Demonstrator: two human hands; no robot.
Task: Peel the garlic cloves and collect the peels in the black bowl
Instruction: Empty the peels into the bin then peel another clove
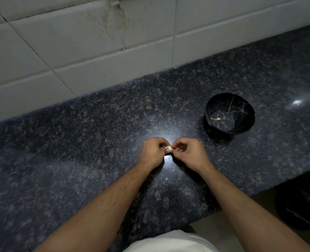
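Note:
A small pale garlic clove is held between both hands above the dark granite counter. My left hand pinches it with curled fingers. My right hand pinches its other side with thumb and fingertips. To the right and farther back stands the black bowl with thin gold veins. One small pale piece lies on its bottom. A tiny pale fleck lies on the counter under my forearms.
The granite counter runs back to a white tiled wall. Its front edge steps in at the lower right, where a dark round object sits lower down. Bright light reflections show on the stone.

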